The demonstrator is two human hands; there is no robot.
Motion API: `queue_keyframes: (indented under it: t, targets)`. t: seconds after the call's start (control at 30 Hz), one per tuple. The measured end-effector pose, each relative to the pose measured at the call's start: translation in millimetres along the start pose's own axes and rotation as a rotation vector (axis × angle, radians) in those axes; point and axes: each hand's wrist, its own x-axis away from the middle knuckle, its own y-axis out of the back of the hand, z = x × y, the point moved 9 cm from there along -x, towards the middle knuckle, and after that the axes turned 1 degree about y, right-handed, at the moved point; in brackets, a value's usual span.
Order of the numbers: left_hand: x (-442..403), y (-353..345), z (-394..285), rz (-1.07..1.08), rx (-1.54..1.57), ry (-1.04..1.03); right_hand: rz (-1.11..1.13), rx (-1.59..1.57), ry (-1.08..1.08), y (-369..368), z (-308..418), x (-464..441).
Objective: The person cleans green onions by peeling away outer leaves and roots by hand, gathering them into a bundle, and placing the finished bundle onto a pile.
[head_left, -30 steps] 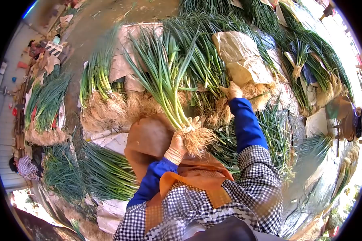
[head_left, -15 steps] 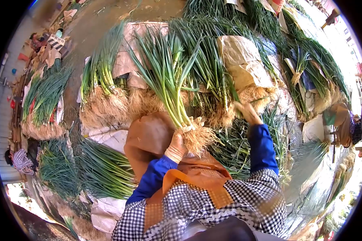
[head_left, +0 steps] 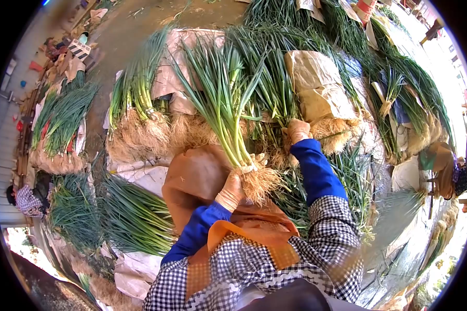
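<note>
A bunch of green onions (head_left: 231, 124) leans up from my left hand (head_left: 230, 191), which is closed round the base of its stalks. Its pale roots (head_left: 260, 182) hang to the right of that hand, above the orange apron (head_left: 192, 173). My right hand (head_left: 299, 130) is closed at the lower stalks of the onion pile (head_left: 275, 93), just left of the brown paper (head_left: 319, 85). What its fingers grip is too hidden to make out.
Rooted bundles (head_left: 140, 129) lie at the left on paper, with loose green onions (head_left: 135, 215) below them. More bundles (head_left: 417, 93) lie at the right. People (head_left: 30, 199) are at the far left edge, and another person (head_left: 443, 168) is at the right.
My right hand was lower and farther right, near a loose leaf, half a second ago; it has moved back up and left to the pile. My left hand keeps its hold on the bunch.
</note>
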Motion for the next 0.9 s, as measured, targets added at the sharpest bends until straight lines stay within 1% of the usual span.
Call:
queue_keyframes:
  t: [0.03, 0.07, 0.13, 0.2, 0.23, 0.3, 0.33, 0.37, 0.43, 0.5, 0.53, 0.57, 0.63, 0.67, 0.7, 0.77, 0.8, 0.83, 0.87, 0.9]
  targets:
    - [1, 8, 1, -0.051, -0.002, 0.005, 0.036, -0.015, -0.006, 0, -6, -2]
    - [1, 12, 1, -0.066, -0.027, -0.034, 0.013, -0.030, 0.010, 3, -8, 1]
    - [7, -5, -1, -0.056, -0.004, -0.023, -0.018, -0.035, 0.016, -2, -29, -1]
    - [9, -4, 0, -0.060, -0.010, -0.008, -0.014, -0.130, -0.167, -9, -68, 2]
    - [7, 0, 2, -0.054, -0.009, -0.006, 0.054, -0.166, -0.170, 10, -70, 20]
    - [3, 9, 4, -0.065, -0.010, -0.010, -0.159, -0.655, -0.123, -15, -104, 15]
    - [0, 9, 2, -0.057, -0.006, -0.010, -0.157, -1.326, -0.064, -9, -94, 29]
    - [-1, 10, 4, -0.036, -0.010, 0.006, -0.215, -1.259, -0.074, 33, -78, 62]
    - [1, 4, 9, -0.022, -0.013, 0.036, -0.024, -1.630, 0.068, 44, -51, 88]
    - [4, -6, 14, -0.033, -0.059, 0.047, 0.133, -2.096, 0.057, 29, -27, 103]
    - [0, -1, 22, -0.014, -0.089, 0.057, 0.008, -2.120, -0.033, 10, -24, 99]
    - [-4, 7, 36, -0.088, -0.050, 0.064, 0.059, -2.273, -0.052, 37, 5, 122]
    - [-8, 17, 68, -0.065, -0.036, 0.208, 0.229, -2.477, -0.040, 26, 37, 136]
    - [-10, 25, 77, -0.091, -0.059, 0.255, 0.296, -2.464, -0.024, 5, 43, 134]
    - [-11, 24, 80, -0.089, -0.047, 0.256, 0.304, -2.386, -0.013, 1, 52, 140]
    - [-11, 22, 79, -0.156, -0.068, 0.253, 0.465, -2.567, 0.207, 4, 69, 142]
    - [-14, 27, 81, -0.157, -0.072, 0.255, 0.265, -2.308, 0.179, -2, 60, 142]
    - [-19, 46, 81, -0.210, -0.116, 0.198, 0.105, -2.027, 0.114, 3, 55, 146]
    - [-22, 60, 80, -0.260, -0.160, 0.144, -0.148, -1.508, 0.059, -1, 35, 149]
    - [-21, 63, 84, -0.259, -0.166, 0.154, -0.357, -0.971, 0.003, 9, 23, 159]
